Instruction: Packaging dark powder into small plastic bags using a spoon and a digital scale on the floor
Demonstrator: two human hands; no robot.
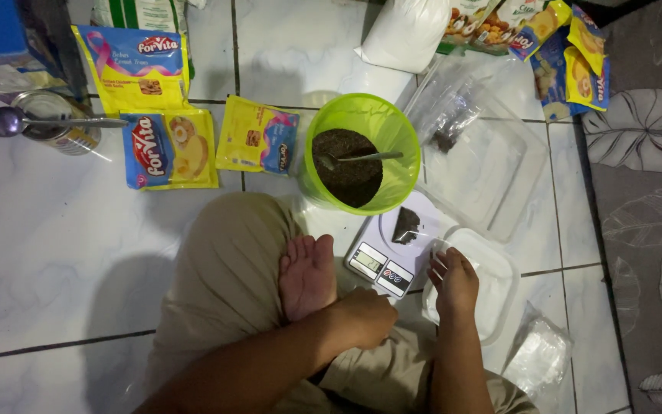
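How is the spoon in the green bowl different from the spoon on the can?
The spoon in the green bowl sits half-buried in dark grains, head hidden; the spoon on the can lies flat across the rim, round head bare. The bowl spoon looks smaller; the can spoon is larger. Both are shiny metal, and no hand touches either.
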